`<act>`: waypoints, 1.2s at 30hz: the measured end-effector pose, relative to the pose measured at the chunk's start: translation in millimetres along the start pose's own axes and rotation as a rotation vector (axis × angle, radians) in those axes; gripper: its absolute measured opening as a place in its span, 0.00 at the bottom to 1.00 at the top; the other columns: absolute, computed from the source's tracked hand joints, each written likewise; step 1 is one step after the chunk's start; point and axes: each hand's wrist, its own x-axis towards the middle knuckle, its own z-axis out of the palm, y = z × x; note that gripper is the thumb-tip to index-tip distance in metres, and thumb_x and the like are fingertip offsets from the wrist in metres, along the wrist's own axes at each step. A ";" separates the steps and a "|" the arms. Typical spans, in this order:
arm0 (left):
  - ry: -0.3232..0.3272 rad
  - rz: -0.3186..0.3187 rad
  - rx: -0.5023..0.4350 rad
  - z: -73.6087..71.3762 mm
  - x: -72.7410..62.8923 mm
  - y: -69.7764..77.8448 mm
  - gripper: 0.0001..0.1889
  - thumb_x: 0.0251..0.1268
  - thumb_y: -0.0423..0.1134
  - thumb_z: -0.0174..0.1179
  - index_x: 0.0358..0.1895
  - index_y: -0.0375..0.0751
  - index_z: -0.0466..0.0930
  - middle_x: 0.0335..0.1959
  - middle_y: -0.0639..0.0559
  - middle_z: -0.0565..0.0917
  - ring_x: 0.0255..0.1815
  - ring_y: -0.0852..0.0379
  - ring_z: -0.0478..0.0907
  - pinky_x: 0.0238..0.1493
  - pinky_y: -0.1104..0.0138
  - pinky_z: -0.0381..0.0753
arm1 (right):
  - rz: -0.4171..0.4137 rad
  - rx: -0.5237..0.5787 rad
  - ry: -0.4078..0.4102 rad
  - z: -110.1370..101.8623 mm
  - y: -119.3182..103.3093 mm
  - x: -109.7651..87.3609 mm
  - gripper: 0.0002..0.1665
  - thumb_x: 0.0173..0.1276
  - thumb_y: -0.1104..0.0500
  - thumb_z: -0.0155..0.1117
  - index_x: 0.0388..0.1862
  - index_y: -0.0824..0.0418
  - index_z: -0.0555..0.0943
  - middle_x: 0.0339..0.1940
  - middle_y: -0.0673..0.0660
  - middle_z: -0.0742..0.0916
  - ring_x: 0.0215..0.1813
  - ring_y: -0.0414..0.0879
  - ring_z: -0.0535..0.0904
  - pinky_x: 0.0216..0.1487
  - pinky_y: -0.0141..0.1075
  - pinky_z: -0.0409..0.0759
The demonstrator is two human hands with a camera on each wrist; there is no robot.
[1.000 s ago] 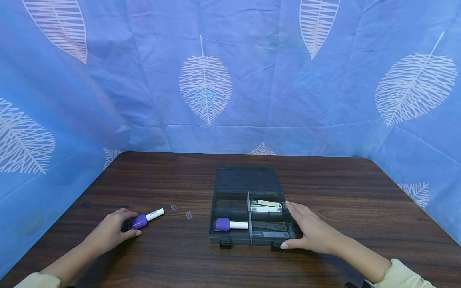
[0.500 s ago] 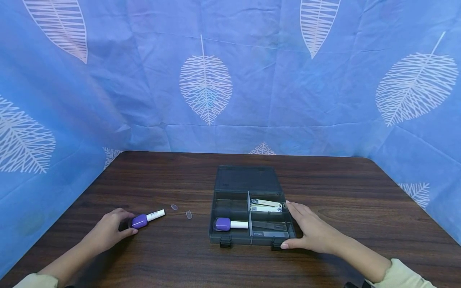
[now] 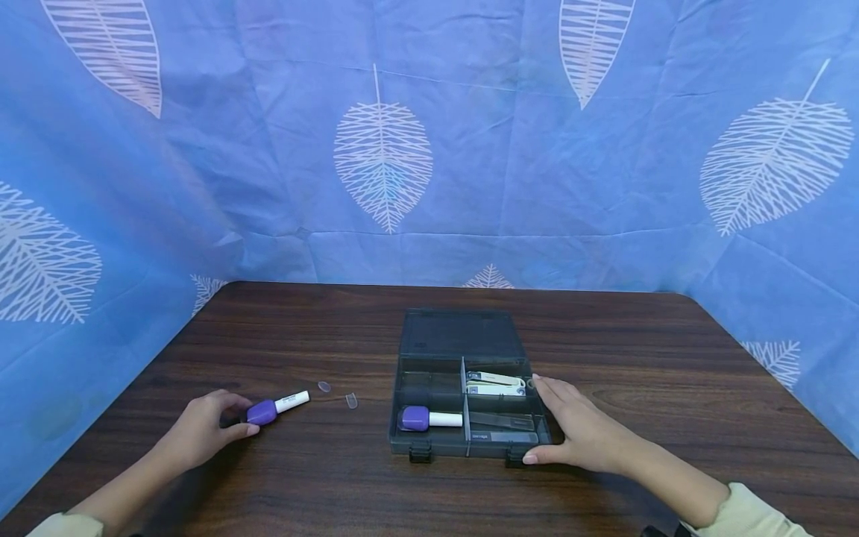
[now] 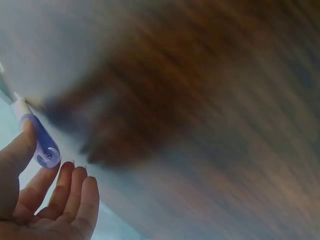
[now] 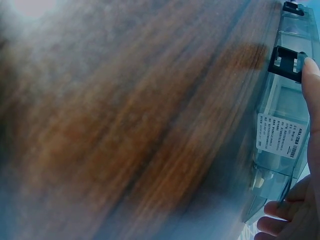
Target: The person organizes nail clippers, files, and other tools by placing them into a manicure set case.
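Note:
At the left of the head view, my left hand point(image 3: 206, 426) pinches a purple nail polish bottle point(image 3: 262, 412) with a white cap. Seen in the left wrist view, the thumb lies along the purple bottle point(image 4: 42, 137) and the index fingertip is at its base. My right hand point(image 3: 584, 429) grips the right side of a dark translucent box point(image 3: 438, 447), its thumb by the front latch point(image 5: 287, 64). The box lies with its lid point(image 3: 461, 334) folded back. Inside are another purple nail polish bottle point(image 3: 416, 419), pale nail clippers point(image 3: 495, 383) and a flat clear piece point(image 3: 503, 437).
Two small clear nail-shaped pieces, one rounded point(image 3: 324, 387) and one squarer point(image 3: 352, 401), lie on the brown wooden table point(image 3: 315, 477) between the left hand and the box. Blue cloth point(image 3: 470, 149) with white leaves hangs behind and at both sides.
The left thumb and fingers have drawn back a little along the nail polish bottle, which has shifted slightly to the right. The right hand and the box have stayed still.

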 end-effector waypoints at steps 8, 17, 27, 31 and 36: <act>0.010 -0.035 -0.027 0.3 0.7 5.3 0.20 0.53 0.40 0.67 0.45 0.27 0.79 0.35 0.41 0.83 0.35 0.51 0.79 0.36 0.55 0.79 | 0.004 0.008 0.007 0.6 0.4 -0.1 0.66 0.49 0.26 0.60 0.72 0.70 0.53 0.69 0.72 0.64 0.68 0.69 0.59 0.59 0.65 0.62; 0.096 0.028 -0.039 2.4 -3.1 11.7 0.18 0.51 0.35 0.67 0.44 0.27 0.80 0.35 0.40 0.83 0.32 0.54 0.77 0.34 0.58 0.80 | 0.001 0.002 0.000 -0.3 -0.2 -0.5 0.66 0.49 0.27 0.61 0.72 0.69 0.52 0.69 0.73 0.64 0.68 0.70 0.59 0.59 0.66 0.62; 0.161 0.056 -0.089 3.1 -4.2 19.2 0.18 0.50 0.35 0.68 0.44 0.27 0.80 0.39 0.34 0.83 0.34 0.51 0.81 0.35 0.57 0.82 | 0.004 0.012 0.000 0.4 0.4 -0.7 0.66 0.49 0.26 0.61 0.72 0.69 0.52 0.69 0.72 0.64 0.68 0.69 0.59 0.59 0.66 0.62; 0.170 0.059 -0.115 4.2 -3.5 20.2 0.18 0.50 0.35 0.68 0.44 0.28 0.80 0.40 0.34 0.83 0.35 0.50 0.82 0.35 0.59 0.83 | -0.003 0.006 0.001 0.7 1.0 -0.2 0.66 0.49 0.26 0.60 0.72 0.70 0.52 0.69 0.72 0.64 0.68 0.69 0.59 0.59 0.66 0.62; 0.190 0.090 -0.151 4.6 -3.4 25.5 0.17 0.49 0.34 0.69 0.43 0.30 0.81 0.39 0.37 0.84 0.37 0.49 0.82 0.35 0.60 0.83 | -0.005 0.003 0.000 0.9 1.2 -0.1 0.66 0.49 0.27 0.61 0.72 0.69 0.52 0.69 0.72 0.64 0.68 0.69 0.59 0.59 0.66 0.63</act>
